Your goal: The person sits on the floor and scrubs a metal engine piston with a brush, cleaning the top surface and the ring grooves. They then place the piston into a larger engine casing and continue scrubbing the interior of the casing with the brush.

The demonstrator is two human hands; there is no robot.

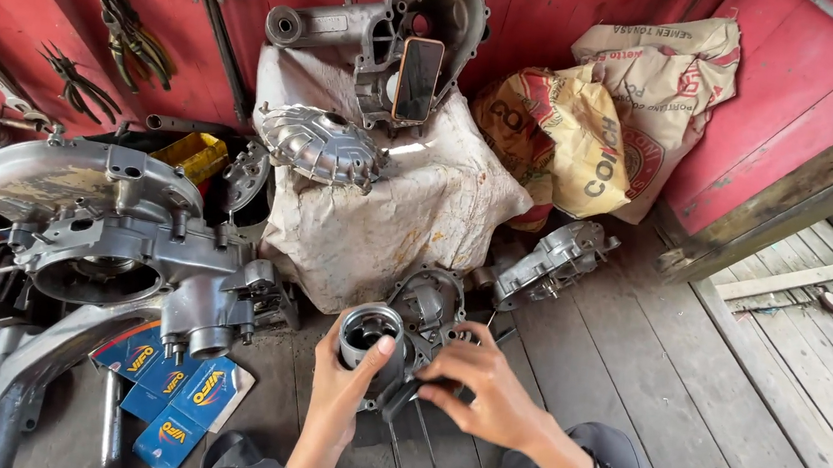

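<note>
Below, grey wooden floorboards carry a large grey metal engine casing at left. Over them, the left hand clasps a round silver metal piston, while the right hand pinches a small black part against its base.

Red painted wooden plank wall hung with hand tools, grey weathered wooden plank floor, dark timber post, daylight at right

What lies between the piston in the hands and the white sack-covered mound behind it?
In the head view, a grey engine casing lies on the wooden floor between the piston and the sack-covered mound.
</note>
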